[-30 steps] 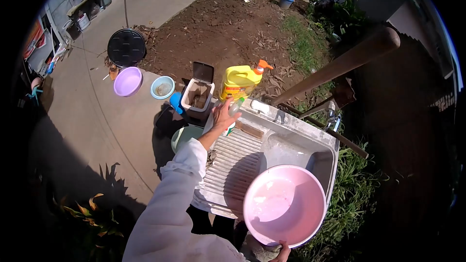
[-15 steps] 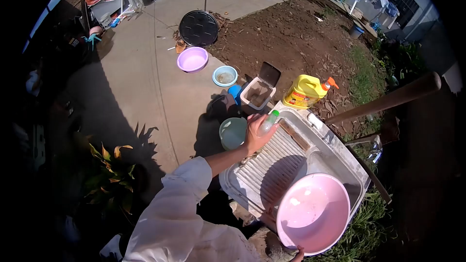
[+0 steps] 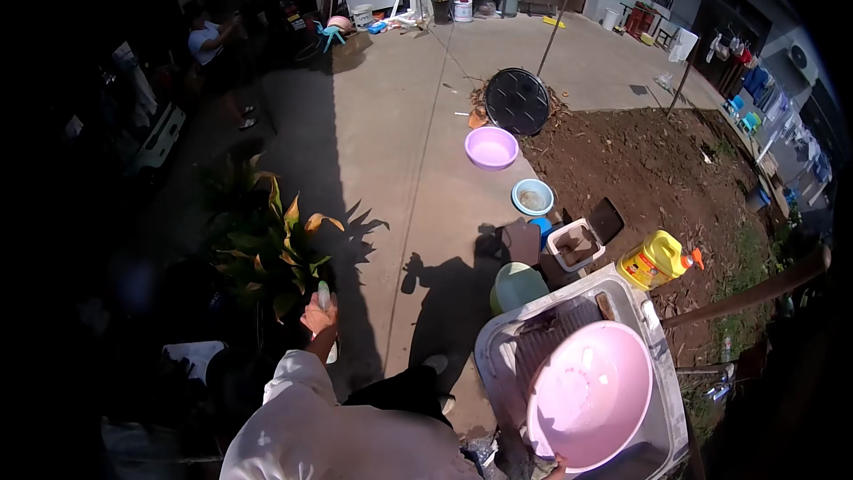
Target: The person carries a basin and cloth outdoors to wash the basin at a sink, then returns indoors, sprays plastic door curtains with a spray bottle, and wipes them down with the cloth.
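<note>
My left hand (image 3: 320,316) is wrapped round a small clear bottle (image 3: 324,295), held out over the shaded ground beside a leafy plant (image 3: 283,249). At the lower right, my right hand (image 3: 559,465) grips the near rim of a large pink basin (image 3: 591,396); only a few fingers show. The basin tilts over the stone washing sink (image 3: 493,351), covering part of its ribbed board (image 3: 553,333). A wooden-backed brush or block (image 3: 605,306) lies on the board's far edge.
A yellow detergent jug (image 3: 653,260) stands at the sink's far corner. Beyond the sink are a pale green bucket (image 3: 518,288), an open-lidded bin (image 3: 576,245), a blue basin (image 3: 532,197) and a purple basin (image 3: 491,148). A person (image 3: 210,43) stands at the upper left.
My left hand has moved from above the ribbed board out to the left with the bottle. The view has turned left. The pink basin remains in my right hand.
</note>
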`<state>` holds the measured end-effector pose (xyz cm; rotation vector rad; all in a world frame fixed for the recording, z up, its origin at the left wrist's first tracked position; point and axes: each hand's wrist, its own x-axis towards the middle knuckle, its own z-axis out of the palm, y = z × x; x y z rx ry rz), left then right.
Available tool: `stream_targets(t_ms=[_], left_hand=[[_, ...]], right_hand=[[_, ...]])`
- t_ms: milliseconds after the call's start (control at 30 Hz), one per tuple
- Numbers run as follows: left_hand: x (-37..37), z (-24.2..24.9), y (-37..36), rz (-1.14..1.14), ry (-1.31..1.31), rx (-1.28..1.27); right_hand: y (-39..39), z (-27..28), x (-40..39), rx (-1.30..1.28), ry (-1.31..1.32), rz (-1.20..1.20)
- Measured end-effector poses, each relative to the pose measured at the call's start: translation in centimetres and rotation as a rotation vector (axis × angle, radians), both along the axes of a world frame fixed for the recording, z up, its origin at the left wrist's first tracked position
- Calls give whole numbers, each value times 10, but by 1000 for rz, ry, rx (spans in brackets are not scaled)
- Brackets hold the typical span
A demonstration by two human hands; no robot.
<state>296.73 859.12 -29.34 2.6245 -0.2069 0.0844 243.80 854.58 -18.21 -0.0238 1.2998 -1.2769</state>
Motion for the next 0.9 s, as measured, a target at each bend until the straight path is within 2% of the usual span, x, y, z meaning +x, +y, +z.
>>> stream_targets(t_ms=[100,200,333,467,533,600,667,733,767,800,900], left_hand=[[19,-6,84,220,50,55],[17,-6,130,386,76,146],[25,-19,143,373,116,163],[69,-48,119,350,114,21],[107,-67,96,334,113,-49],[134,-48,67,269,175,-182],[174,-63,50,226,264,-374],[194,-50,30,182,180,-325],[217,-74,33,67,149,-429],[229,-77,27,109,95,-341],[265,-94,21,129,92,-291]], right_hand=[[-18,0,18,-8,-40,75],[-32,1,36,-25,-77,136],[-46,2,60,-67,-152,190],[-41,16,86,-107,-258,182],[-50,18,116,-120,-147,63],[-61,16,143,-93,-27,-110],[-68,17,163,-170,-109,-5],[-77,15,179,-180,-107,-69],[-80,12,186,-198,-73,-95],[-85,22,203,-156,-66,-148],[-93,13,217,-194,-56,-121]])
